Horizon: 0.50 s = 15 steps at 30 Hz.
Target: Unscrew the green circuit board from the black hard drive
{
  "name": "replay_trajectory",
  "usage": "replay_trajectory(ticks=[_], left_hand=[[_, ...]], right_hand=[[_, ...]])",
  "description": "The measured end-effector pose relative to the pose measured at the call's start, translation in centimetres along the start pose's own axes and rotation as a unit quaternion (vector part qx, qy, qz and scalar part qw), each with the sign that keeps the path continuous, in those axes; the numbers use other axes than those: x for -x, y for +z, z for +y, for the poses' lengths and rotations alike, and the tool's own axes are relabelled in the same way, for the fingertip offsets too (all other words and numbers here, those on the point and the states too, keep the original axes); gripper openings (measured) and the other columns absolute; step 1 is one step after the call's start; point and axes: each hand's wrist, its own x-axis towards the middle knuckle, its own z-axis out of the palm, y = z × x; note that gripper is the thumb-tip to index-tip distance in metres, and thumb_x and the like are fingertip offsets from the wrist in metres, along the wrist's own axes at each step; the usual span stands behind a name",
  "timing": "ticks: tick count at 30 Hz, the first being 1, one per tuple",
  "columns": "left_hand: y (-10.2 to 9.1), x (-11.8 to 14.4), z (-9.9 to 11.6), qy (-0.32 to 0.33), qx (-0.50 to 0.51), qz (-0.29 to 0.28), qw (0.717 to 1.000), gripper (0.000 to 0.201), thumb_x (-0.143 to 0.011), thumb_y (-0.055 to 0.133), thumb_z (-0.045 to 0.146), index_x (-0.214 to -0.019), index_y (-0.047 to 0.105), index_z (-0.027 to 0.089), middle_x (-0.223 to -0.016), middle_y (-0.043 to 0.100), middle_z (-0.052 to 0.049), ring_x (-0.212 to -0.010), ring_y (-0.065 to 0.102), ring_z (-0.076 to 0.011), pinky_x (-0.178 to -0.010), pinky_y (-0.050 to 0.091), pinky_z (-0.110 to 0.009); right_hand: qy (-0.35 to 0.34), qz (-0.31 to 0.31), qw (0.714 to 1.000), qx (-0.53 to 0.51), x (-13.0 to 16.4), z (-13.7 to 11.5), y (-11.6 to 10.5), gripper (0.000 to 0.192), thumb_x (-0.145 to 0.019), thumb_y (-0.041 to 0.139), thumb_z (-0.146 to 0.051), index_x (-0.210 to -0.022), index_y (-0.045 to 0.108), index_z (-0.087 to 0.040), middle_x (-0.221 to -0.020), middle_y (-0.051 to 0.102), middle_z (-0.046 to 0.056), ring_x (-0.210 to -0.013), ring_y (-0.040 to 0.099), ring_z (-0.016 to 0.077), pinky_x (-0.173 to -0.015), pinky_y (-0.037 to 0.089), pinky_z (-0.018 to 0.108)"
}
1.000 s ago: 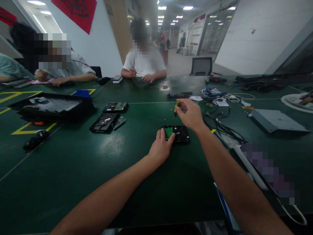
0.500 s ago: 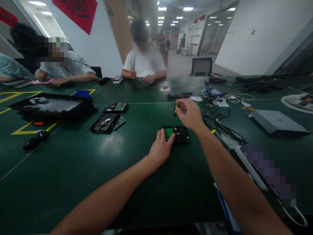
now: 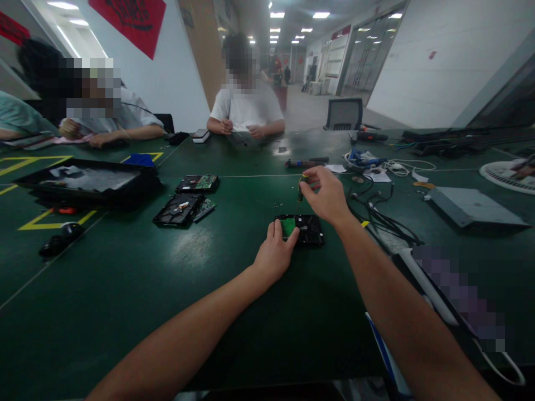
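A black hard drive (image 3: 312, 230) with a green circuit board (image 3: 288, 226) lies flat on the green table. My left hand (image 3: 276, 256) grips the drive's left part, the fingers over its far side and the thumb on the board. Above the drive, my right hand (image 3: 326, 195) pinches the top of a yellow-and-black screwdriver (image 3: 300, 194). Its thin shaft points down at the drive's far edge by the board; whether the tip sits in a screw is too small to tell. Several tiny screws (image 3: 278, 205) lie just beyond the drive.
Two other hard drives (image 3: 197, 183) and a loose circuit board (image 3: 205, 210) lie to the left, near a black tray (image 3: 87, 181). Black cables (image 3: 380, 217) and a grey metal box (image 3: 476, 207) are on the right. People sit across the table.
The screwdriver has tilted a little and shifted slightly right at its handle, with my right fingers turned around its top. My left hand and the hard drive stay put.
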Motion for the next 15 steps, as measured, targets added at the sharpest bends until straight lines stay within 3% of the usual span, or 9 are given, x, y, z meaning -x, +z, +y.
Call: replay_trajectory(ticks=[9,15], left_hand=[[0.15,0.02,-0.08,0.006,0.005,0.015,1.0,0.064,-0.098,0.047,0.012,-0.157,0.033,0.033,-0.163,0.025,-0.02,-0.151,0.024,-0.0433,-0.105,0.049,-0.053],[0.13,0.04,-0.09,0.007,0.005,0.014,1.0,0.064,-0.098,0.048,0.013,-0.157,0.032,0.033,-0.163,0.025,-0.02,-0.151,0.023,-0.0437,-0.104,0.049,-0.053]], right_hand=[[-0.026,-0.002,1.0,-0.005,-0.03,0.01,0.13,0.025,-0.089,0.061,-0.022,-0.113,0.067,-0.023,-0.113,0.066,0.01,-0.093,0.068,0.0226,-0.085,0.059,0.042],[-0.004,-0.005,1.0,-0.02,0.02,0.35,0.29,0.023,-0.089,0.063,-0.025,-0.113,0.065,-0.024,-0.109,0.07,0.008,-0.094,0.069,0.0242,-0.086,0.06,0.045]])
